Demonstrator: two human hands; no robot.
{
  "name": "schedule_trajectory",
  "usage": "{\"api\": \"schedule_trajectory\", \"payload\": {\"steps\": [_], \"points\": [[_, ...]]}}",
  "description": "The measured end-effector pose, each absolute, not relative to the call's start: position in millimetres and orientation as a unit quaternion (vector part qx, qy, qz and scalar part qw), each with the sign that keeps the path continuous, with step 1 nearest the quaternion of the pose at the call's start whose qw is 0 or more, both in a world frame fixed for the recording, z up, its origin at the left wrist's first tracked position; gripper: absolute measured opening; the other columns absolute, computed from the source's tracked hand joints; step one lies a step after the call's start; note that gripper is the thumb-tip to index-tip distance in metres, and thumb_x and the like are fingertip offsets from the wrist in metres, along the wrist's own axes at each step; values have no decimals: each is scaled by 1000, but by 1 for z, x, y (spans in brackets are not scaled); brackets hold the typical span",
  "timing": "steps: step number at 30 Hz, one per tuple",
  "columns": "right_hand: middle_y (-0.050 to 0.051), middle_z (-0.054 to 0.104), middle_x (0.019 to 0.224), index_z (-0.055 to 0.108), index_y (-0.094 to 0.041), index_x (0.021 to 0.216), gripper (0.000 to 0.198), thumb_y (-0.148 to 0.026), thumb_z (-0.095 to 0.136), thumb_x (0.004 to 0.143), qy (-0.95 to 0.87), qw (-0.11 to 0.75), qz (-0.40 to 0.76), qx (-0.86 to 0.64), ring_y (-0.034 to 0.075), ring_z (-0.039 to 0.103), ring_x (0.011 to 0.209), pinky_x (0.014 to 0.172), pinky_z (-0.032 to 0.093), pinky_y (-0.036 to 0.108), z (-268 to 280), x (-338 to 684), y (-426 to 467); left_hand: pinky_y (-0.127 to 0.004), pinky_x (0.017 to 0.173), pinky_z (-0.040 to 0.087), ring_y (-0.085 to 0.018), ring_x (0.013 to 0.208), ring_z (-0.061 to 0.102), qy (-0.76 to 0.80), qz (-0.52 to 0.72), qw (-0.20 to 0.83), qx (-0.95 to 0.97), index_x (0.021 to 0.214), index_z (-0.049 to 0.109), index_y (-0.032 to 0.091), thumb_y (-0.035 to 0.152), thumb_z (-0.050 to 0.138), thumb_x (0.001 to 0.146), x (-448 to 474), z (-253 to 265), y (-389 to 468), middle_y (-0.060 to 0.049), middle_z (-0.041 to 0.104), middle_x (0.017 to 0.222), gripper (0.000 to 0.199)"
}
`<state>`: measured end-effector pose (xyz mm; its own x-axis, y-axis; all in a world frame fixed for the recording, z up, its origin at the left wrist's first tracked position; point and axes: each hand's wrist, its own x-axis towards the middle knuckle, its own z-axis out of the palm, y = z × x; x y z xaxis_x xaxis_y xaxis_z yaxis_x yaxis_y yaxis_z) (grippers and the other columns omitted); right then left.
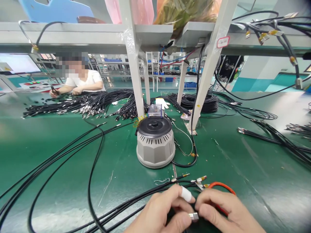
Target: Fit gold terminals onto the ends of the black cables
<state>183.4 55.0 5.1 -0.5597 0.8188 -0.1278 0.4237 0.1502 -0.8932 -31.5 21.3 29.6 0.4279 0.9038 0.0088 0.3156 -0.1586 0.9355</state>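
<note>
Green counter (73,145), black cables (60,161) strewn across, grey round machine (155,144) mid-counter. Head view: left hand (160,210) and right hand (225,210) at near edge, fingers of both pinched on small silver metal connector (193,216); orange wire loop (222,186) beside right hand.

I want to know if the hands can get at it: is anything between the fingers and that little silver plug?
Nothing visible: the left hand and right hand already pinch the silver plug together, fingers touching it.
</note>
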Motion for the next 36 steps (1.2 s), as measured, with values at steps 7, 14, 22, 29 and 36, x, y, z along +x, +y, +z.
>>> {"api": "schedule_trajectory", "payload": {"steps": [7, 14, 22, 29, 36], "points": [[2, 70, 111, 67, -35, 105, 24, -39, 67, 81, -857, 230, 81, -454, 21, 69, 95, 78, 60, 28, -19, 236, 57, -24, 77, 46, -14, 83, 60, 591, 356, 283, 666, 98, 58, 27, 31, 49, 95, -52, 28, 32, 3, 66, 92, 11], [3, 69, 107, 65, -31, 102, 18, -40, 61, 86, -828, 256, 3, -498, 24, 66, 96, 78, 59, 37, -36, 270, 57, -33, 75, 45, -22, 89, 56, 595, 170, 211, 757, 88, 53, 22, 9, 51, 86, -34, 10, 34, -2, 61, 92, 14], [5, 67, 107, 65, -25, 106, 20, -26, 49, 95, -805, 255, 157, -512, 26, 56, 103, 93, 44, 46, -11, 212, 74, -27, 66, 38, -17, 73, 53, 625, 178, 239, 721, 83, 48, 24, 10, 42, 87, -48, 19, 32, 2, 58, 81, 16], [0, 64, 77, 67, -22, 79, 23, -38, 55, 90, -673, 262, 459, -517, 19, 57, 75, 67, 42, 30, 3, 194, 70, -25, 82, 43, -17, 92, 59, 594, 235, 294, 711, 98, 56, 27, 22, 47, 93, -53, 28, 35, 1, 63, 99, 12], [1, 65, 67, 66, -16, 69, 34, -48, 70, 79, -552, 329, 644, -416, 15, 55, 66, 66, 43, 27, 1, 184, 62, -22, 76, 47, -15, 79, 62, 501, 314, 356, 724, 99, 59, 23, 28, 55, 91, -13, 21, 32, 0, 70, 88, 11]]}}
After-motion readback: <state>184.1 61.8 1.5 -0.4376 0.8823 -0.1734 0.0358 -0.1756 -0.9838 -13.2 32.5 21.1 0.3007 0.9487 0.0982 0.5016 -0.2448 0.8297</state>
